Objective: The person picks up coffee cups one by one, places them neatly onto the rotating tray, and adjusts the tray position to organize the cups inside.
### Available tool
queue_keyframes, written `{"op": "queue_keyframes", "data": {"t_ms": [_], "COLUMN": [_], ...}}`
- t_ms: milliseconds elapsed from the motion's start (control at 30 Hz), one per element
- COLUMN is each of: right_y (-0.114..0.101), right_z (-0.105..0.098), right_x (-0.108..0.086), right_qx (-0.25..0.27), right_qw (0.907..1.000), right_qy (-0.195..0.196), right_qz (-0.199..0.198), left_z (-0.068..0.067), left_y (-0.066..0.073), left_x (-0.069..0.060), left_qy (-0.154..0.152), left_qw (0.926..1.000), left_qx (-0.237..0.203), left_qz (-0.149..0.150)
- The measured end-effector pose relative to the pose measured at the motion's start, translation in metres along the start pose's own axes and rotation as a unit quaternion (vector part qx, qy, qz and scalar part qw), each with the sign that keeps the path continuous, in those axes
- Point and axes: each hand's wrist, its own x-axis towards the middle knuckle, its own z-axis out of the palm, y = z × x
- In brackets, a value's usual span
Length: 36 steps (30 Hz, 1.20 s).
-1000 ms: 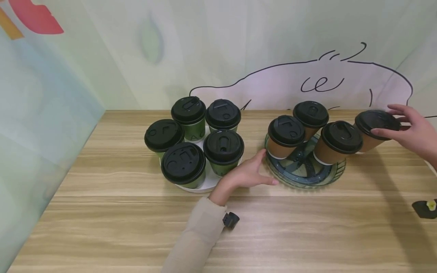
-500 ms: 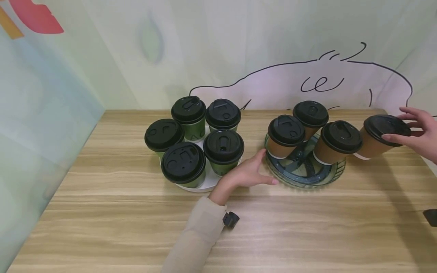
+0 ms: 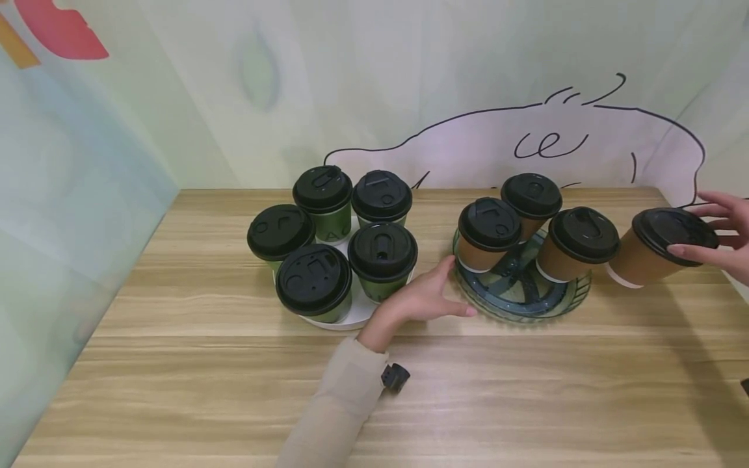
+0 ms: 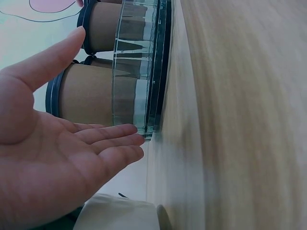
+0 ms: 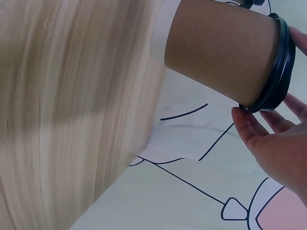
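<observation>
A brown paper coffee cup (image 3: 646, 257) with a black lid (image 3: 675, 234) is gripped at the lid by my right hand (image 3: 725, 237), thumb on the near side and fingers on the far side. It leans beside the glass dish, its base apparently off the table in the right wrist view. Three more brown cups, such as the front left one (image 3: 482, 253), stand on the blue-green glass dish (image 3: 521, 312). My left hand (image 3: 430, 292) is spread at the dish's left rim, fingers straight; in the left wrist view its fingertips (image 4: 132, 139) meet the glass wall or nearly so.
Left of the dish, several green cups (image 3: 330, 224) with black lids stand on a round white tray (image 3: 351, 318), close to my left wrist. A patterned wall (image 3: 468, 78) rises behind the wooden table (image 3: 497, 403).
My right hand has carried the brown cup rightward and toward me, away from the glass dish, and the cup leans more. The left hand and the other cups have stayed put.
</observation>
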Motion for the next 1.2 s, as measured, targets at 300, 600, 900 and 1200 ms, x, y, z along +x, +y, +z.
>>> {"op": "queue_keyframes", "data": {"t_ms": [300, 600, 900, 1200], "right_y": [-0.041, -0.099, -0.113, -0.145], "right_z": [-0.002, -0.002, 0.000, 0.003], "right_x": [-0.022, -0.047, -0.055, -0.063], "right_qx": [0.017, 0.017, 0.035, 0.035], "right_qw": [0.9998, 0.9987, 0.9953, 0.9949], "right_qy": [-0.011, -0.028, -0.039, -0.050], "right_qz": [-0.009, -0.039, -0.081, -0.081], "left_z": [0.001, 0.001, 0.000, 0.000], "left_y": [-0.001, -0.001, -0.001, -0.001], "left_x": [0.000, 0.001, 0.001, 0.001], "left_qy": [0.003, 0.001, 0.000, 0.002], "left_qw": [1.0000, 1.0000, 1.0000, 0.9999], "left_qx": [0.002, 0.001, -0.001, 0.004], "left_qz": [0.000, -0.003, 0.004, 0.009]}}
